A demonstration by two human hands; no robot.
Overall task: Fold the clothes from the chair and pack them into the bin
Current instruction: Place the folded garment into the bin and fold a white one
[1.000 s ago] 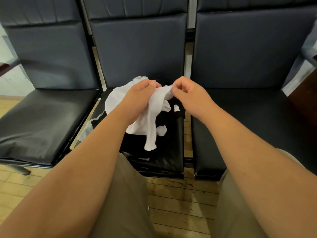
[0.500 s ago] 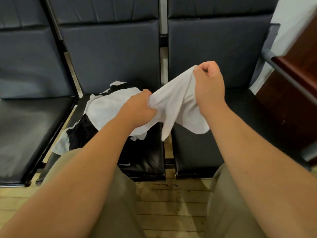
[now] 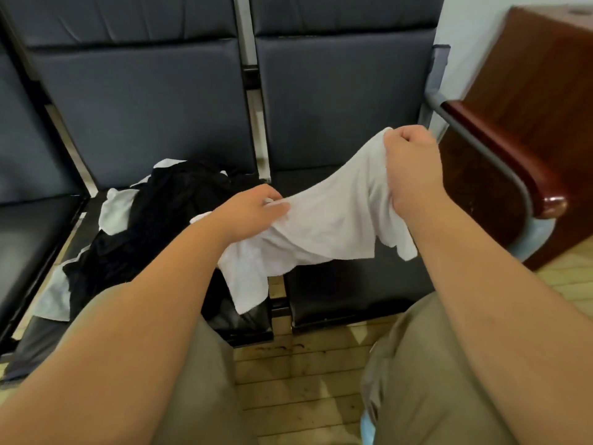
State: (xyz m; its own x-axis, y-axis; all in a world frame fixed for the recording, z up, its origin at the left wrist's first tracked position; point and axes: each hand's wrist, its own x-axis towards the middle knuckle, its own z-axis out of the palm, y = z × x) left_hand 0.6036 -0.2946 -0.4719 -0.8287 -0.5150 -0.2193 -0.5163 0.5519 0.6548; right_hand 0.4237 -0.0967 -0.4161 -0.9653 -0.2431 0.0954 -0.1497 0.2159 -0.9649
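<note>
A white garment (image 3: 324,226) hangs stretched between my two hands above the gap between two dark chair seats. My left hand (image 3: 253,210) pinches its lower left part. My right hand (image 3: 414,168) grips its upper right edge in a fist, held higher. On the middle chair seat (image 3: 244,319) lies a pile of clothes: a crumpled black garment (image 3: 154,220) with white pieces (image 3: 117,208) under and around it. No bin is clearly seen.
A row of dark padded chairs (image 3: 337,101) runs across the view. At right, a metal armrest with a brown wooden top (image 3: 500,155) stands before a dark wooden cabinet (image 3: 545,91). My knees in khaki trousers (image 3: 426,374) fill the foreground over a wooden plank floor (image 3: 298,380).
The white garment has been lifted off the pile and carried to the right. My hands have drawn apart, stretching it wider. The view has turned right, showing the armrest and cabinet.
</note>
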